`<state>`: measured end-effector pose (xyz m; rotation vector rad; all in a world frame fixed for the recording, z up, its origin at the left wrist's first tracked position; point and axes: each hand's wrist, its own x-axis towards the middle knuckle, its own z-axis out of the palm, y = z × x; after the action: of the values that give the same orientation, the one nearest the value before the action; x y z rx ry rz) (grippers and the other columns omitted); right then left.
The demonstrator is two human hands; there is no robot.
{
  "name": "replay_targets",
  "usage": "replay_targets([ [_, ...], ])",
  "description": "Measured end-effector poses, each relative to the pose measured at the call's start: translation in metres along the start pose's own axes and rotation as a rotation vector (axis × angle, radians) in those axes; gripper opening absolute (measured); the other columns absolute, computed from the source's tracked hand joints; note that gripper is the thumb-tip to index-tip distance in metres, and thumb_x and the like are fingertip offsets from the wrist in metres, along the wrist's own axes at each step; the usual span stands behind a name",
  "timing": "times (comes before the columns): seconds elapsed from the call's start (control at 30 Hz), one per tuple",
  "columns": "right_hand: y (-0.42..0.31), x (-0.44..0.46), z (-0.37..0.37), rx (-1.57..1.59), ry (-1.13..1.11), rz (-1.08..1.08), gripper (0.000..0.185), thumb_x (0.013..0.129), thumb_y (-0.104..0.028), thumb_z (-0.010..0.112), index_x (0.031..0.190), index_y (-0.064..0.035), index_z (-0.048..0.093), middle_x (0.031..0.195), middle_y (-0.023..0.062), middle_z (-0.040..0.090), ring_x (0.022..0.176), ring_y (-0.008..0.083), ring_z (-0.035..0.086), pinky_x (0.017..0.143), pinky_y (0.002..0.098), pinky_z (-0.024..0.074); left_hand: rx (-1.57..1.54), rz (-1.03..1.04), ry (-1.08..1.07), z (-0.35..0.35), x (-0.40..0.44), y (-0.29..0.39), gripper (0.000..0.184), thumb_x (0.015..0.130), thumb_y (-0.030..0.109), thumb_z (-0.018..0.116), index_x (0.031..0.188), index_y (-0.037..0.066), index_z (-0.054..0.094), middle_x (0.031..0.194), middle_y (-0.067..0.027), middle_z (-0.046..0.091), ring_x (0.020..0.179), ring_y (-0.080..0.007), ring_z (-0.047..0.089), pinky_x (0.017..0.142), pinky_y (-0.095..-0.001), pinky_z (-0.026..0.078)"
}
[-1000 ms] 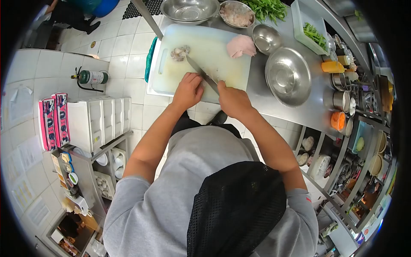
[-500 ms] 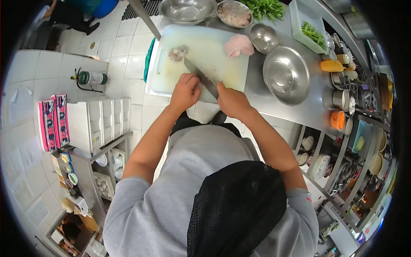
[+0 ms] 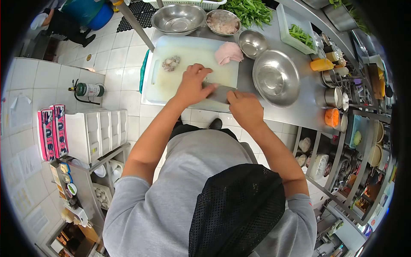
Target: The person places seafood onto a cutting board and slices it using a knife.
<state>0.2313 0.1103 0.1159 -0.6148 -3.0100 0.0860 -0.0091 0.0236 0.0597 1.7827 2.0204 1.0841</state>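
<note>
My right hand (image 3: 247, 107) grips the handle of a broad knife (image 3: 219, 93) over the near right part of a white cutting board (image 3: 165, 90). The blade lies across the board, pointing left. Beside it, my left hand (image 3: 193, 85) has its fingers apart, with the thumb at the blade's face. Small bits show by the left fingers, too small to name. A little heap of greyish, shrimp-like pieces (image 3: 171, 63) lies on the board's left side. Toward the far right corner of the board rests a crumpled pink cloth (image 3: 229, 53).
Steel bowls (image 3: 276, 77) (image 3: 253, 43) stand right of the board. Behind it are a wide bowl (image 3: 178, 19), a bowl of pale, shrimp-like pieces (image 3: 223, 22) and leafy greens (image 3: 248, 10). A metal post (image 3: 136, 26) rises at the far left corner. Another person (image 3: 64, 23) is at far left.
My left hand has opened and moved right, up to the blade. My right hand has shifted right and nearer with the knife, whose blade has swung from pointing away to pointing left.
</note>
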Motion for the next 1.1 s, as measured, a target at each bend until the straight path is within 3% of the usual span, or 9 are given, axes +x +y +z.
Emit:
replay_targets([
  [0.03, -0.003, -0.001, 0.001, -0.014, 0.044, -0.007, 0.021, 0.087, -0.009, 0.074, 0.106, -0.0109, 0.063, 0.095, 0.0063, 0.075, 0.087, 0.0256, 0.077, 0.078, 0.0432, 0.0574, -0.002, 0.005, 0.0, 0.007, 0.002, -0.004, 0.051, 0.094, 0.034, 0.085, 0.134, 0.006, 0.071, 0.131, -0.0194, 0.064, 0.126, -0.041, 0.058, 0.111, -0.051, 0.046],
  [0.1, -0.005, -0.003, 0.001, -0.033, 0.085, -0.002, 0.022, 0.087, -0.009, 0.074, 0.107, -0.011, 0.063, 0.096, 0.0056, 0.075, 0.089, 0.0248, 0.077, 0.081, 0.0427, 0.0572, 0.044, -0.01, -0.079, 0.022, 0.006, -0.008, 0.073, 0.095, 0.06, 0.08, 0.146, 0.009, 0.069, 0.141, -0.0172, 0.059, 0.135, -0.0371, 0.053, 0.115, -0.0526, 0.038],
  [0.23, -0.003, -0.009, 0.0, -0.043, 0.033, 0.038, 0.021, 0.087, -0.01, 0.073, 0.105, -0.0106, 0.061, 0.099, 0.0048, 0.073, 0.096, 0.025, 0.075, 0.084, 0.0451, 0.0553, 0.026, -0.041, -0.163, 0.032, 0.015, -0.007, 0.079, 0.097, 0.068, 0.074, 0.151, 0.011, 0.066, 0.147, -0.0182, 0.056, 0.141, -0.0365, 0.049, 0.12, -0.054, 0.032],
  [0.5, 0.016, -0.034, -0.016, -0.109, 0.043, 0.054, 0.02, 0.088, -0.01, 0.075, 0.103, -0.0119, 0.063, 0.092, 0.0041, 0.072, 0.093, 0.0245, 0.075, 0.088, 0.041, 0.0545, 0.178, -0.023, -0.028, 0.032, 0.007, -0.06, 0.061, 0.099, 0.046, 0.078, 0.148, 0.012, 0.066, 0.148, -0.0139, 0.058, 0.144, -0.0342, 0.049, 0.121, -0.0522, 0.032],
  [0.67, 0.025, -0.054, -0.015, 0.308, -0.198, 0.49, 0.021, 0.097, -0.021, 0.074, 0.11, -0.0064, 0.066, 0.095, 0.0155, 0.079, 0.086, 0.0393, 0.076, 0.083, 0.0488, 0.0573, -0.041, -0.016, 0.118, 0.034, -0.012, -0.081, 0.036, 0.104, 0.026, 0.072, 0.131, 0.002, 0.073, 0.138, -0.02, 0.069, 0.139, -0.0433, 0.059, 0.12, -0.0537, 0.044],
  [0.73, 0.024, -0.062, 0.0, 0.424, -0.165, 0.567, 0.02, 0.099, -0.02, 0.073, 0.111, -0.005, 0.066, 0.088, 0.0172, 0.076, 0.081, 0.0395, 0.074, 0.079, 0.0498, 0.0568, -0.071, -0.013, 0.167, 0.039, -0.024, -0.071, 0.028, 0.107, 0.017, 0.069, 0.126, -0.001, 0.075, 0.135, -0.023, 0.072, 0.139, -0.0471, 0.061, 0.12, -0.0533, 0.048],
  [0.9, 0.033, -0.076, 0.066, 0.687, -0.076, 0.634, 0.023, 0.106, -0.021, 0.069, 0.118, -0.0025, 0.067, 0.076, 0.0169, 0.069, 0.066, 0.0297, 0.069, 0.067, 0.0447, 0.0558, -0.136, -0.056, 0.153, 0.056, -0.034, -0.04, 0.032, 0.108, 0.018, 0.068, 0.132, -0.002, 0.071, 0.143, -0.0245, 0.067, 0.144, -0.0478, 0.057, 0.122, -0.0544, 0.046],
  [0.97, 0.031, -0.074, 0.082, 0.922, -0.157, 0.707, 0.036, 0.105, -0.024, 0.068, 0.128, 0.0036, 0.064, 0.096, 0.0291, 0.077, 0.086, 0.0473, 0.074, 0.081, 0.0515, 0.0573, -0.107, -0.062, 0.161, 0.062, -0.034, -0.034, 0.034, 0.108, 0.019, 0.069, 0.135, -0.003, 0.07, 0.146, -0.0251, 0.065, 0.145, -0.0483, 0.055, 0.123, -0.0549, 0.045],
  [1.1, -0.001, -0.045, 0.082, 1.096, -0.296, 0.875, 0.039, 0.106, -0.023, 0.067, 0.132, 0.0045, 0.06, 0.1, 0.0308, 0.075, 0.089, 0.0459, 0.074, 0.082, 0.0514, 0.0573, -0.011, -0.108, 0.225, 0.072, -0.034, -0.019, 0.044, 0.108, 0.022, 0.069, 0.143, -0.005, 0.063, 0.152, -0.0297, 0.059, 0.149, -0.0524, 0.05, 0.125, -0.0578, 0.042],
])
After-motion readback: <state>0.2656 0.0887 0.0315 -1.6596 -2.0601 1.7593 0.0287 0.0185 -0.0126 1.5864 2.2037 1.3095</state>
